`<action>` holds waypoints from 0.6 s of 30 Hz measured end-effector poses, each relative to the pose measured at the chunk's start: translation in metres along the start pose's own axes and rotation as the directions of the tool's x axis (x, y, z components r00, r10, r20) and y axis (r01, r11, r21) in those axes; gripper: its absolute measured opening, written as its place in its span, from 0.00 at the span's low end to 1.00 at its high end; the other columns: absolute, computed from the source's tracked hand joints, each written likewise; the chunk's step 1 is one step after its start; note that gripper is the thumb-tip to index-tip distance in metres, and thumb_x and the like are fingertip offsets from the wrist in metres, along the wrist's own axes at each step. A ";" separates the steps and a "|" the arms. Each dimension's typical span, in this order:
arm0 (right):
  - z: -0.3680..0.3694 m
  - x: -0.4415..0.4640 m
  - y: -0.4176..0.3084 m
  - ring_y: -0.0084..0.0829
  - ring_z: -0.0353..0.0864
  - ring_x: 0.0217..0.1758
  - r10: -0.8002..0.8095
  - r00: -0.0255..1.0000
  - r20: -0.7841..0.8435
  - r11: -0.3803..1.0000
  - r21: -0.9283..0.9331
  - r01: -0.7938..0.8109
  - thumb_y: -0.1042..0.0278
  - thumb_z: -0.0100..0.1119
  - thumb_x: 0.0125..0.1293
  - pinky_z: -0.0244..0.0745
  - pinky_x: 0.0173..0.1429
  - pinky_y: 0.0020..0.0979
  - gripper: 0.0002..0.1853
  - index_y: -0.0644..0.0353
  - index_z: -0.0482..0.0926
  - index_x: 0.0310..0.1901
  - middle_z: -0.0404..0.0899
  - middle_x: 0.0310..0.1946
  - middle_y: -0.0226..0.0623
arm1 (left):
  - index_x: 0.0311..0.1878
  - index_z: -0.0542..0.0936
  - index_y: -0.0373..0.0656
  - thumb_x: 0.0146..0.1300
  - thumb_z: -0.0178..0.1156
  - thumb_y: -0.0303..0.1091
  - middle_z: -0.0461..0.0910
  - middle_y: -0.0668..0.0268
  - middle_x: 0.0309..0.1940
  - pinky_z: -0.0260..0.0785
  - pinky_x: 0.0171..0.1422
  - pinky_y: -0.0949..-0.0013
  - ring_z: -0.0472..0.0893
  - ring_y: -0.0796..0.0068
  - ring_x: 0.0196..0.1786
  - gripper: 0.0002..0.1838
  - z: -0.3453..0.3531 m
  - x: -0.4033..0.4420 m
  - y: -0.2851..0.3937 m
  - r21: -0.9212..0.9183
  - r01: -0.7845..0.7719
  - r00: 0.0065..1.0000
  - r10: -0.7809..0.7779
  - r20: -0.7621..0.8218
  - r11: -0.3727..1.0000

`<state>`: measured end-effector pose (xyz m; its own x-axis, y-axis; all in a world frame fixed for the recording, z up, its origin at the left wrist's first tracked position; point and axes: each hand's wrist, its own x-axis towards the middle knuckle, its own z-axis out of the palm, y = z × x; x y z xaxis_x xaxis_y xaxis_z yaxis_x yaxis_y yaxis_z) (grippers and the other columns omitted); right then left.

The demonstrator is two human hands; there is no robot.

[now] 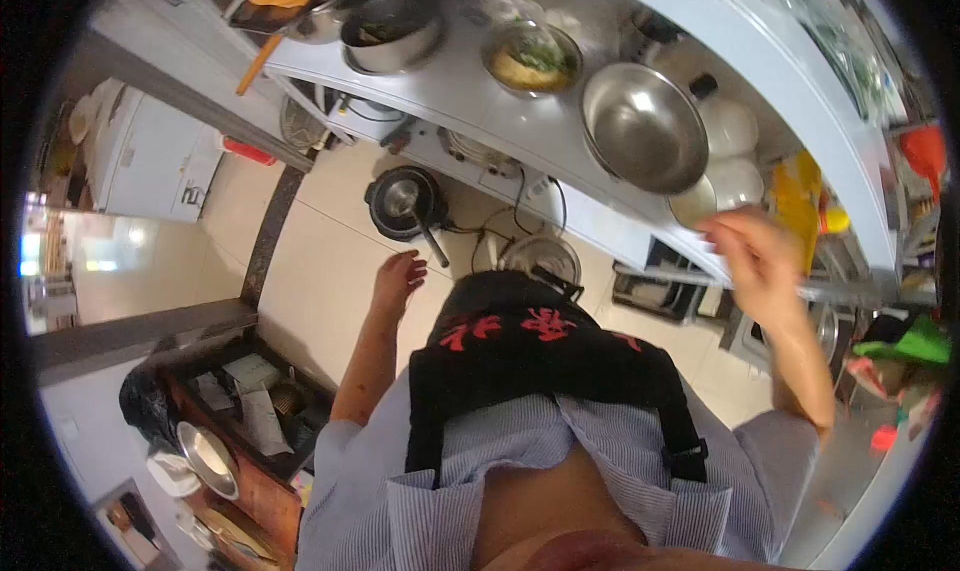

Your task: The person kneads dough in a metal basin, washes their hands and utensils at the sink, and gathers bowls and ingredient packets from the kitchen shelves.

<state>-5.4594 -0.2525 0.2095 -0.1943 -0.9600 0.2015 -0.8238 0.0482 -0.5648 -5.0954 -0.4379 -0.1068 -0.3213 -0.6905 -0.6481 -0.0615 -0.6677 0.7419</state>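
Presently, the pale bowl (690, 204) sits at the front edge of the worktop (465, 66), toward its right end. The right hand (760, 259) is blurred just beside this bowl, fingers partly bent; whether they grasp or touch it cannot be told. White bowls (738, 183) stand behind, nearer the back edge. Directly left is the large metal bowl (645, 129); farther left, the food bowl (530, 66), then the pot (395, 46) near the left end. The left hand (400, 274) hangs released, fingers loosely curled, near the ladle (431, 236).
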 end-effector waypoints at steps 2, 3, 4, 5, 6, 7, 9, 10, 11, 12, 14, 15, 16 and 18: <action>0.048 -0.015 0.055 0.23 0.75 0.29 0.338 0.907 0.252 0.920 0.116 -0.375 0.65 0.50 0.65 0.70 0.34 0.23 0.12 0.67 0.77 0.37 0.77 0.26 0.36 | 0.50 0.73 0.38 0.62 0.50 0.37 0.78 0.61 0.38 0.70 0.42 0.71 0.77 0.72 0.38 0.16 -0.001 -0.002 -0.002 -0.004 0.017 1.000 -0.017 -0.012 1.000; 0.075 -0.032 0.109 0.24 0.76 0.30 0.475 0.773 0.420 0.810 0.134 -0.571 0.60 0.50 0.67 0.72 0.36 0.25 0.16 0.67 0.76 0.41 0.77 0.29 0.36 | 0.50 0.73 0.38 0.62 0.51 0.37 0.78 0.61 0.37 0.70 0.41 0.72 0.77 0.73 0.38 0.16 0.005 -0.009 0.006 0.012 0.017 0.999 -0.017 -0.028 1.000; 0.101 -0.045 0.142 0.25 0.76 0.31 0.573 0.676 0.462 0.652 0.243 -0.719 0.55 0.50 0.66 0.73 0.38 0.26 0.19 0.67 0.74 0.45 0.77 0.31 0.36 | 0.49 0.73 0.39 0.62 0.51 0.36 0.78 0.62 0.37 0.70 0.40 0.72 0.77 0.73 0.37 0.15 0.004 -0.011 0.006 0.015 0.028 0.999 -0.028 -0.038 0.999; 0.115 -0.056 0.162 0.26 0.76 0.33 0.633 0.574 0.519 0.462 0.342 -0.818 0.51 0.50 0.66 0.74 0.40 0.27 0.23 0.67 0.72 0.48 0.77 0.33 0.37 | 0.48 0.74 0.39 0.62 0.51 0.36 0.78 0.62 0.36 0.70 0.40 0.73 0.77 0.74 0.36 0.15 0.000 -0.013 0.004 0.013 0.035 0.998 -0.034 -0.057 0.999; 0.119 -0.056 0.161 0.27 0.75 0.34 0.668 0.583 0.463 0.401 0.436 -0.806 0.47 0.51 0.64 0.74 0.42 0.29 0.28 0.67 0.68 0.52 0.76 0.35 0.39 | 0.48 0.74 0.39 0.61 0.52 0.36 0.78 0.62 0.35 0.70 0.39 0.72 0.77 0.74 0.35 0.14 -0.004 -0.011 -0.001 0.004 0.052 0.997 -0.052 -0.063 0.999; 0.125 -0.054 0.161 0.27 0.75 0.35 0.698 0.587 0.410 0.345 0.526 -0.777 0.43 0.51 0.63 0.75 0.44 0.30 0.32 0.67 0.64 0.55 0.75 0.37 0.41 | 0.48 0.74 0.39 0.61 0.52 0.36 0.78 0.62 0.35 0.70 0.39 0.72 0.77 0.74 0.35 0.15 -0.006 -0.012 -0.005 -0.004 0.056 0.997 -0.056 -0.055 0.998; 0.137 -0.048 0.193 0.29 0.75 0.37 0.714 0.605 0.352 0.170 0.751 -0.638 0.41 0.51 0.61 0.75 0.45 0.32 0.38 0.67 0.58 0.60 0.73 0.38 0.45 | 0.48 0.74 0.39 0.62 0.52 0.37 0.78 0.62 0.35 0.70 0.39 0.72 0.77 0.74 0.35 0.15 -0.011 -0.015 -0.009 -0.017 0.061 0.997 -0.061 -0.050 0.998; 0.141 -0.036 0.198 0.30 0.75 0.37 0.752 0.573 0.325 0.082 0.817 -0.571 0.41 0.51 0.61 0.75 0.44 0.31 0.38 0.67 0.57 0.60 0.73 0.38 0.46 | 0.49 0.73 0.39 0.62 0.52 0.37 0.78 0.61 0.36 0.70 0.40 0.72 0.77 0.73 0.36 0.16 -0.012 -0.015 -0.009 -0.015 0.082 0.996 -0.083 -0.019 0.996; 0.145 -0.028 0.201 0.30 0.75 0.36 0.790 0.532 0.306 -0.008 0.872 -0.490 0.41 0.51 0.61 0.76 0.44 0.31 0.38 0.67 0.56 0.60 0.73 0.38 0.47 | 0.49 0.73 0.39 0.62 0.52 0.37 0.78 0.61 0.37 0.70 0.40 0.72 0.77 0.73 0.36 0.16 -0.012 -0.017 -0.006 0.001 0.068 0.998 -0.068 -0.011 0.998; 0.146 -0.022 0.206 0.30 0.75 0.36 0.780 0.532 0.329 -0.081 0.897 -0.435 0.43 0.52 0.61 0.77 0.42 0.30 0.37 0.68 0.56 0.60 0.71 0.41 0.50 | 0.49 0.73 0.38 0.62 0.52 0.37 0.78 0.61 0.37 0.70 0.40 0.72 0.77 0.73 0.36 0.16 -0.012 -0.019 -0.004 0.018 0.055 0.998 -0.055 -0.003 0.998; 0.143 -0.006 0.206 0.28 0.75 0.31 0.812 0.467 0.350 -0.195 0.917 -0.349 0.55 0.52 0.64 0.78 0.34 0.28 0.26 0.69 0.62 0.52 0.72 0.37 0.47 | 0.49 0.73 0.38 0.62 0.52 0.37 0.78 0.61 0.37 0.70 0.40 0.72 0.77 0.72 0.37 0.16 -0.012 -0.021 -0.002 0.036 0.031 1.000 -0.031 -0.003 0.999; 0.145 -0.002 0.214 0.28 0.74 0.29 0.807 0.474 0.352 -0.174 0.909 -0.378 0.58 0.52 0.64 0.78 0.33 0.28 0.22 0.69 0.64 0.50 0.72 0.35 0.45 | 0.49 0.73 0.38 0.62 0.52 0.37 0.78 0.61 0.37 0.70 0.40 0.72 0.77 0.72 0.37 0.16 -0.013 -0.020 -0.002 0.039 0.019 1.000 -0.018 -0.011 0.999; 0.149 0.000 0.225 0.28 0.74 0.26 0.801 0.482 0.355 -0.152 0.899 -0.410 0.62 0.51 0.64 0.77 0.31 0.27 0.18 0.68 0.65 0.47 0.73 0.32 0.44 | 0.49 0.73 0.38 0.62 0.52 0.37 0.78 0.61 0.37 0.70 0.40 0.72 0.77 0.72 0.37 0.16 -0.014 -0.021 -0.003 0.038 0.007 1.000 -0.007 -0.021 0.999; 0.154 0.007 0.237 0.29 0.72 0.20 0.848 0.422 0.319 -0.102 0.882 -0.461 0.70 0.47 0.64 0.75 0.23 0.27 0.07 0.66 0.69 0.38 0.73 0.24 0.39 | 0.49 0.73 0.38 0.62 0.52 0.37 0.78 0.60 0.37 0.70 0.40 0.72 0.77 0.72 0.37 0.16 -0.022 -0.015 -0.015 0.003 0.035 0.999 -0.035 -0.014 0.999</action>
<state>-5.5735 -0.2905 -0.0464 -0.6110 -0.4527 -0.6495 0.6432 0.1945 -0.7406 -5.0685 -0.4236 -0.1120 -0.3061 -0.6702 -0.6761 -0.0759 -0.6908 0.7191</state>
